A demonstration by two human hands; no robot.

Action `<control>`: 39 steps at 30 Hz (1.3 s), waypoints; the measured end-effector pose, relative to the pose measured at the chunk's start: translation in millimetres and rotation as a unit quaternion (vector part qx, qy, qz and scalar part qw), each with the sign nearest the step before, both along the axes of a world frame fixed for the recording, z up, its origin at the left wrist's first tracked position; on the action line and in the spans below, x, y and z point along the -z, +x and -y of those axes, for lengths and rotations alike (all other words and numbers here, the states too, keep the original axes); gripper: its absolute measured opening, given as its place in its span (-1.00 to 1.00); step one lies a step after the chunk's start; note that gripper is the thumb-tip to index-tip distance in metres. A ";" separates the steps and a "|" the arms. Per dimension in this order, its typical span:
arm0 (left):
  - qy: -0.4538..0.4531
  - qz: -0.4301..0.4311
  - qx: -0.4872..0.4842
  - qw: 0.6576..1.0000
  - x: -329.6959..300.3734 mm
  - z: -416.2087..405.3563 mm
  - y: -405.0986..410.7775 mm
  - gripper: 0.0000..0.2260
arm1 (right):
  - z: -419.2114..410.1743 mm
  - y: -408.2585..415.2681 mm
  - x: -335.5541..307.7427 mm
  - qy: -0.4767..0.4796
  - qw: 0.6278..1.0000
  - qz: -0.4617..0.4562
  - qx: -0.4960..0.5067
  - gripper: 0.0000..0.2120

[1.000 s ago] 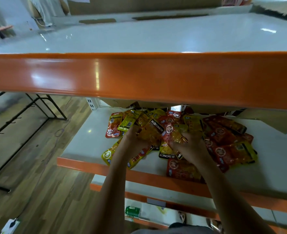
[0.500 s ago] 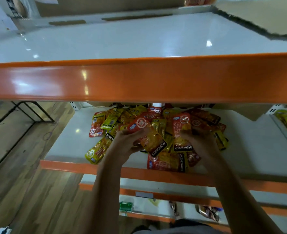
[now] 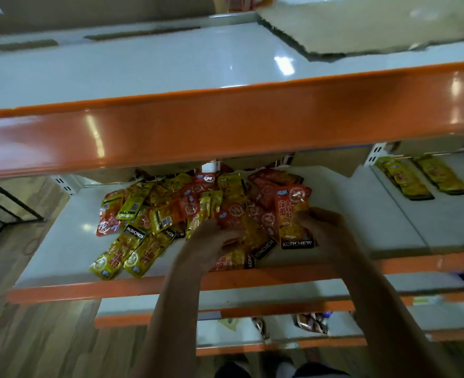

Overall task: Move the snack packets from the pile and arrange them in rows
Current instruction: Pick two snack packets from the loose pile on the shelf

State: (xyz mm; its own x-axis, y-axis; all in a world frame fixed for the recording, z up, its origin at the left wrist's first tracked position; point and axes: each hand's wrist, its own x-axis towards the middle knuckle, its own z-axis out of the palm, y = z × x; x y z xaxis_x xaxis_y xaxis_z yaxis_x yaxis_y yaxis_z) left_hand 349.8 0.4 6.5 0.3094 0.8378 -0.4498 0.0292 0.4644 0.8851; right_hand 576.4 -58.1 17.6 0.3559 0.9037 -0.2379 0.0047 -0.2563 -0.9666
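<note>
A pile of red and yellow snack packets (image 3: pixel 176 211) lies on the white middle shelf (image 3: pixel 61 249) under an orange beam. My right hand (image 3: pixel 323 230) grips a red-and-yellow packet (image 3: pixel 293 216) at the pile's right edge, holding it upright. My left hand (image 3: pixel 211 241) rests on packets near the front of the pile, fingers curled into them. Two rows of yellow packets (image 3: pixel 422 178) lie on the shelf section to the right.
The upper shelf's orange beam (image 3: pixel 225 124) hangs over the back of the pile and hides it. Torn cardboard (image 3: pixel 362 25) lies on the top shelf. Lower shelves (image 3: pixel 252 296) hold a few loose packets. Wooden floor is at the left.
My right hand has lifted a red-and-yellow packet out at the pile's right side. The view has shifted right, showing the yellow rows on the neighbouring section.
</note>
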 end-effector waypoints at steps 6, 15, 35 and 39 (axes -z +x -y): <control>0.012 0.019 0.041 0.999 -4.3 -4.5 26.9 -0.76 | 34.7 22.3 -3.6 0.007 0.998 -0.033 0.062 -0.88; 0.028 0.054 0.141 0.988 -8.1 5.8 82.2 -0.81 | 103.2 38.7 -3.2 0.026 0.975 -0.028 0.219 -0.86; 0.007 0.094 0.403 0.910 -8.8 109.6 279.8 -0.70 | 272.1 137.4 6.5 0.031 0.874 -0.026 0.484 -0.87; 0.001 0.100 0.404 0.909 -4.0 137.7 339.2 -0.71 | 302.2 193.3 7.8 0.005 0.873 0.010 0.488 -0.88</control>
